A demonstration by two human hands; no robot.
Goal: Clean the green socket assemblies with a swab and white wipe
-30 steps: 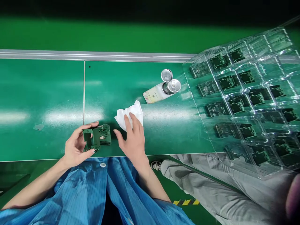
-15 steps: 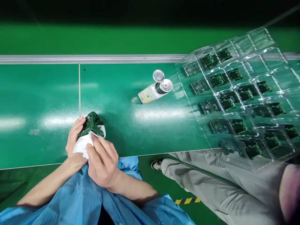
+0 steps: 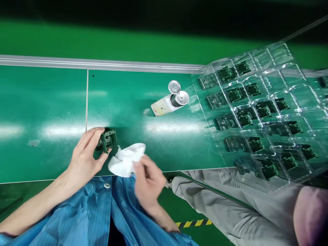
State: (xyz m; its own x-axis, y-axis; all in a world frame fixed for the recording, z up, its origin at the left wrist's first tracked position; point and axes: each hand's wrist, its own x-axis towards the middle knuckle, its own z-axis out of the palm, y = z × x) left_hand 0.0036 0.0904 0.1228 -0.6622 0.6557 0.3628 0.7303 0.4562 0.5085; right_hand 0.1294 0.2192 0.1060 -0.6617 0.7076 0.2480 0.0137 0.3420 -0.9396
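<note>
My left hand (image 3: 85, 153) grips a small green circuit board assembly (image 3: 109, 137) between thumb and fingers, just over the green table. Its boards stand at angles to one another, and my fingers hide part of its left side. To the right, my right hand (image 3: 148, 179) pinches a white cloth (image 3: 128, 159), slightly blurred by motion. The cloth hangs apart from the assembly or just beside its lower right corner; I cannot tell whether they touch.
A white bottle (image 3: 164, 105) with a metal pump top and raised lid stands mid-table (image 3: 51, 102). Clear plastic trays (image 3: 271, 78) at right hold several similar board assemblies. Another person's grey-trousered legs (image 3: 217, 198) and hand (image 3: 311, 212) are at lower right.
My right hand has drawn the white cloth away from the board assembly, to the right. My left hand has turned the assembly and now holds it from above and the left.
</note>
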